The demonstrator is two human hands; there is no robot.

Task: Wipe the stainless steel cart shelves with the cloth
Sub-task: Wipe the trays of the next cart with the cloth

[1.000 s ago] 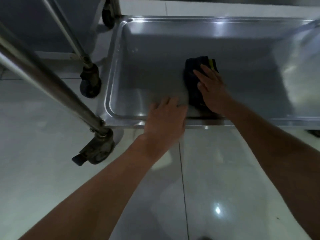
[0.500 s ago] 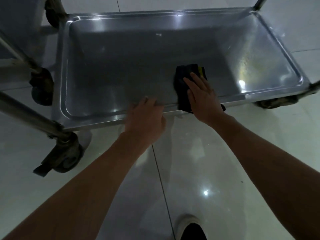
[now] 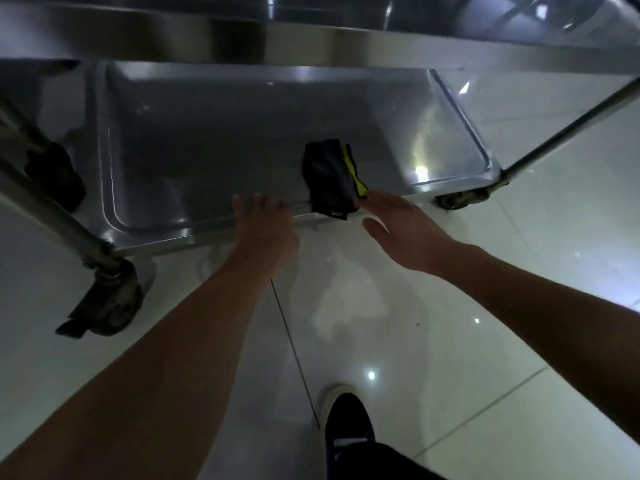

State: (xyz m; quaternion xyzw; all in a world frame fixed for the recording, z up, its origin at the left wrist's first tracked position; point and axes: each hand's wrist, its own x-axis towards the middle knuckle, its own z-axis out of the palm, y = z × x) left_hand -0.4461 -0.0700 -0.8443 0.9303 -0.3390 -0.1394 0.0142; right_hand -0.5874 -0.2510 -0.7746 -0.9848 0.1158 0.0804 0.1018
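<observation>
Now the cloth (image 3: pixel 331 178) drapes the bottom shelf (image 3: pixel 207 140) rim.

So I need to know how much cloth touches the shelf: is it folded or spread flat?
Folded. The cloth sits as a bunched dark wad with a yellow strip, overhanging the bottom shelf's front rim.

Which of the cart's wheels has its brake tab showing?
The near-left caster, by the left arm: a dark tab juts from it. The near-right caster and far-left caster show none.
</observation>
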